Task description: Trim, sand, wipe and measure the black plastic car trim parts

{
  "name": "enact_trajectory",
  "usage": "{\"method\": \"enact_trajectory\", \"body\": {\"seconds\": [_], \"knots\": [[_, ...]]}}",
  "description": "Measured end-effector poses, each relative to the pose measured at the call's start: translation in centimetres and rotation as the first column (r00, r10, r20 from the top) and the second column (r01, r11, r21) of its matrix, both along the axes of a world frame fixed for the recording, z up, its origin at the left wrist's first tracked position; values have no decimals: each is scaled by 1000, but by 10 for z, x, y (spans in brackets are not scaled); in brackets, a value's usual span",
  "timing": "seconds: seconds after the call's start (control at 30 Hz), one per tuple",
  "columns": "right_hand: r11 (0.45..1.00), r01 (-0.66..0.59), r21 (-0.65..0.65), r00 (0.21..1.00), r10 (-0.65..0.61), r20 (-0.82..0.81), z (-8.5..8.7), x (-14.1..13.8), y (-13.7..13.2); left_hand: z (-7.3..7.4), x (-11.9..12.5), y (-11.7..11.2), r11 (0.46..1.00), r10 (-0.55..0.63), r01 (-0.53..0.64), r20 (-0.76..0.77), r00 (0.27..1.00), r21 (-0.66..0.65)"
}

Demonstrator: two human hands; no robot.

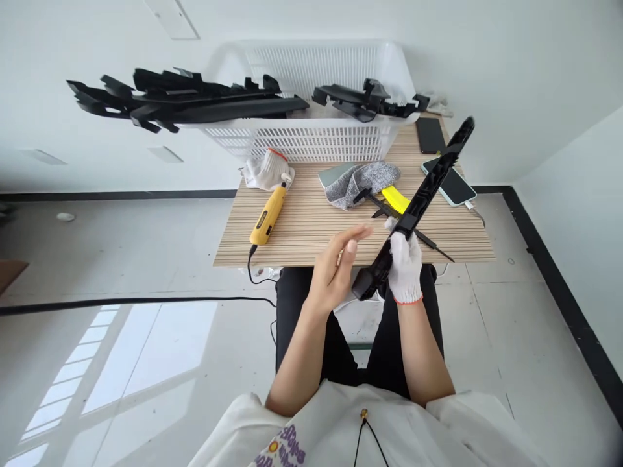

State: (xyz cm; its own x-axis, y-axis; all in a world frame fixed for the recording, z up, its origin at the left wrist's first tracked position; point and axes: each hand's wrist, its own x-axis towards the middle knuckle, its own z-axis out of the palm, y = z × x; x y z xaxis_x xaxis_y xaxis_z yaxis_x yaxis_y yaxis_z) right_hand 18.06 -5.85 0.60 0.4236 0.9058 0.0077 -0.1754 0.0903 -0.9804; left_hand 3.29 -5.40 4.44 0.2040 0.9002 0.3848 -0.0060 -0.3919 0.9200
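Observation:
My right hand, in a white knit glove with an orange cuff, is closed around a long black plastic trim piece. The piece slants from above my lap up to the right, over the table's front edge. My bare left hand is just left of its lower end, fingers stretched out and thumb apart, holding nothing. Behind the piece lie a yellow curved object, a black caliper-like tool and a grey cloth. A yellow corded rotary tool rests at the table's left.
A white plastic basket stands at the back of the table, with several black plastic parts across its top. A white glove lies before it. A phone and a dark flat device are at right; a black cable crosses at left.

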Motion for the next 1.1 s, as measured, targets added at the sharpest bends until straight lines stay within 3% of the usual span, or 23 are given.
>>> {"method": "enact_trajectory", "body": {"seconds": [0.07, 0.13, 0.2, 0.27, 0.37, 0.43, 0.47, 0.53, 0.6, 0.7, 0.77, 0.87, 0.97, 1.03, 1.1], "knots": [[997, -63, 37, 992, 58, 115, 2, 2, -7, -21, -8, 1, 947, -221, 251, 161, 962, -200], [987, -157, 16, 960, 149, 237, 4, 1, -19, -34, -10, -4, 803, -438, 516, 291, 850, -299], [975, -211, -65, 907, 221, 359, 7, 1, -33, -39, -10, -8, 707, -542, 627, 320, 777, -326], [973, -180, -145, 846, 228, 482, 10, 4, -47, -40, -7, -12, 689, -573, 646, 298, 763, -329], [989, 111, -101, 678, -1, 735, 19, 23, -59, -41, -2, -15, 600, -641, 715, 319, 698, -360], [929, 366, -59, 485, -136, 864, 27, 43, -57, -44, 1, -17, 521, -681, 763, 353, 642, -382], [896, 434, -97, 395, -92, 914, 32, 53, -54, -46, 2, -18, 502, -690, 775, 362, 626, -383], [855, 450, -258, 251, 156, 955, 40, 71, -44, -48, 3, -18, 499, -693, 780, 365, 621, -379], [806, 435, -401, 180, 359, 916, 46, 81, -35, -49, 2, -18, 505, -684, 773, 367, 630, -385], [776, 380, -504, 109, 504, 857, 51, 83, -27, -49, -2, -18, 537, -647, 760, 399, 650, -367], [766, 368, -527, 28, 557, 830, 53, 79, -26, -50, -7, -17, 588, -597, 733, 428, 679, -343], [791, 392, -470, -172, 565, 807, 51, 76, -25, -53, -15, -15, 677, -506, 655, 433, 746, -336], [884, 237, -403, -335, 464, 820, 45, 81, -28, -58, -26, -13, 742, -447, 573, 381, 809, -348], [922, 153, -356, -335, 387, 859, 43, 88, -32, -61, -32, -13, 760, -435, 549, 357, 827, -347], [934, 213, -288, -296, 343, 891, 43, 96, -33, -64, -35, -13, 754, -445, 559, 358, 821, -345]]}}
